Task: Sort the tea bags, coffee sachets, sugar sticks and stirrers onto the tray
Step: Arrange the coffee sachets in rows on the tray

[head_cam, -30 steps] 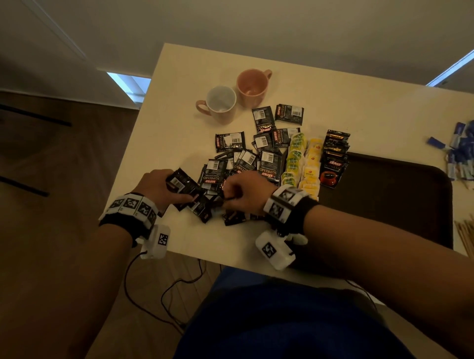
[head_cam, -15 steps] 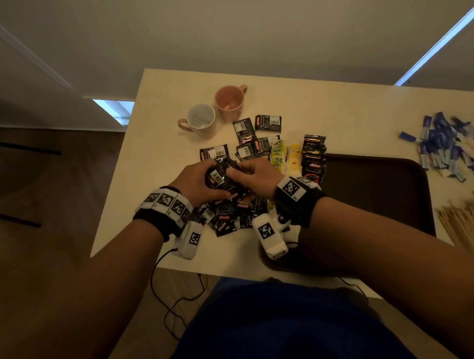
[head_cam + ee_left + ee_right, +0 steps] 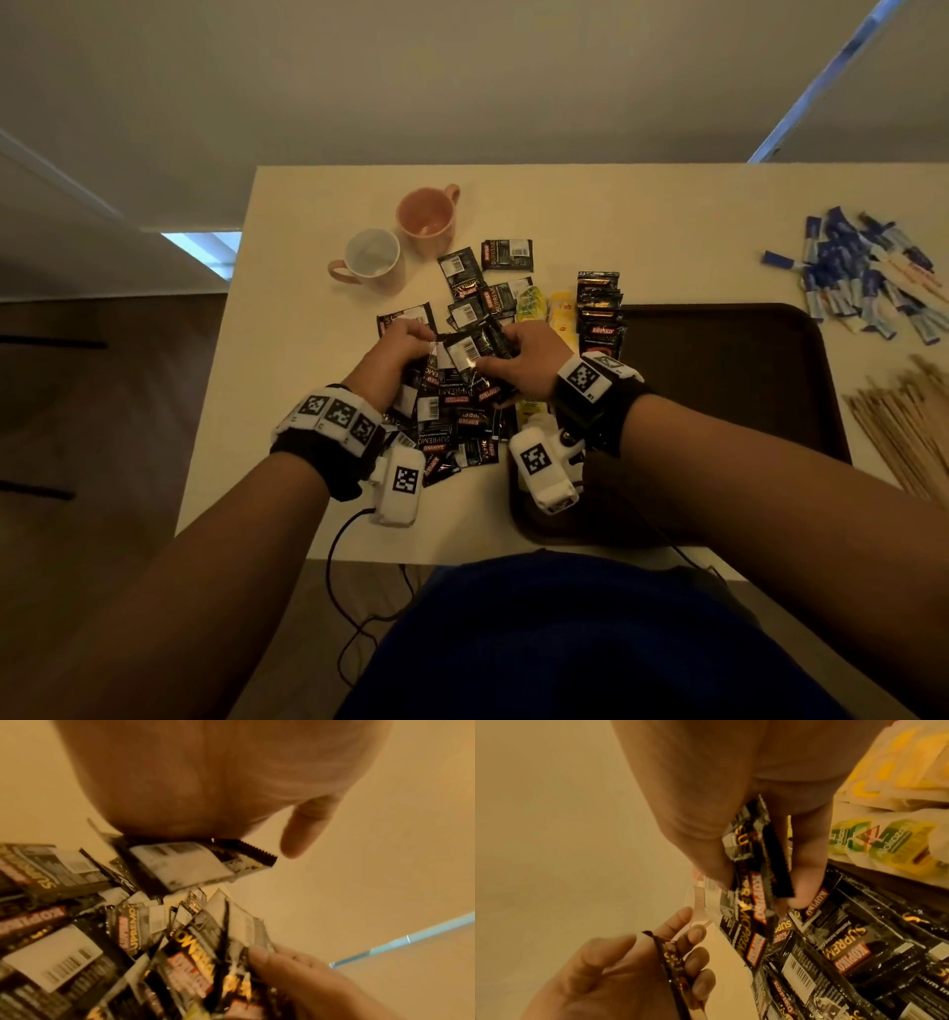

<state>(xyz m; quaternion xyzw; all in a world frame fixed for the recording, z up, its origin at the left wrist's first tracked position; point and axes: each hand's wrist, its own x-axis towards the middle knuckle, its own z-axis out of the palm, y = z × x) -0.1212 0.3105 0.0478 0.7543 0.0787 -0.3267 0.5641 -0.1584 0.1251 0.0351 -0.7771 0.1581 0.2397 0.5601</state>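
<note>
A pale worktop [image 3: 318,360] stands against a plain wall, dimly lit, with wood floor off at nine o'clock. At the centre lies a loose pile of black coffee sachets [image 3: 452,431], and both my hands are over it. My left hand [image 3: 395,349] has its fingers curled round a small sheaf of sachets held on edge; the right wrist view shows them pinched between my thumb and fingers. My right hand [image 3: 518,360] grips a few more sachets [image 3: 754,866] between thumb and fingers, just beside the left, the two bundles almost touching.

At three o'clock from the pile sits the dark brown tray [image 3: 760,390]. Along its nine o'clock edge run rows already laid: green and yellow tea bags [image 3: 534,303] and, next to them, a stack of darker coffee sachets [image 3: 598,308]. I cannot tell whether the tea bags rest on the tray or on the worktop beside it.

Up at eleven o'clock from the pile stand two mugs, a white one [image 3: 372,257] and a peach one [image 3: 429,216], upright and near each other. Blue sugar sticks [image 3: 862,272] lie scattered at two o'clock beyond the tray, and wooden stirrers [image 3: 909,431] fan out at three o'clock past its far side.
</note>
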